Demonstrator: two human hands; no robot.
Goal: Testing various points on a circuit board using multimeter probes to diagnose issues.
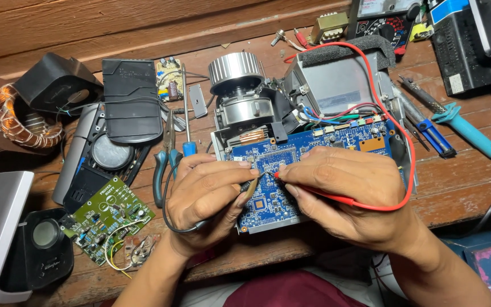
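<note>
An opened device with a blue circuit board [336, 139] lies on the wooden bench in front of me. My left hand [206, 199] pinches a black probe [249, 186] whose tip touches the board near its middle. A black lead curls from it under my wrist. My right hand [348, 193] grips a red probe [282, 177], its tip meeting the board right beside the black one. Its red lead [396, 122] loops up over the device toward a multimeter [385, 20] at the back. A silver finned cylinder [235, 69] stands behind the board.
A green circuit board [109, 219] lies at front left, beside a black speaker housing [100, 153]. Pliers [165, 162] and a blue-handled screwdriver [187, 113] lie left of the device. A copper coil [18, 116] sits far left. A teal soldering iron [464, 128] rests at right.
</note>
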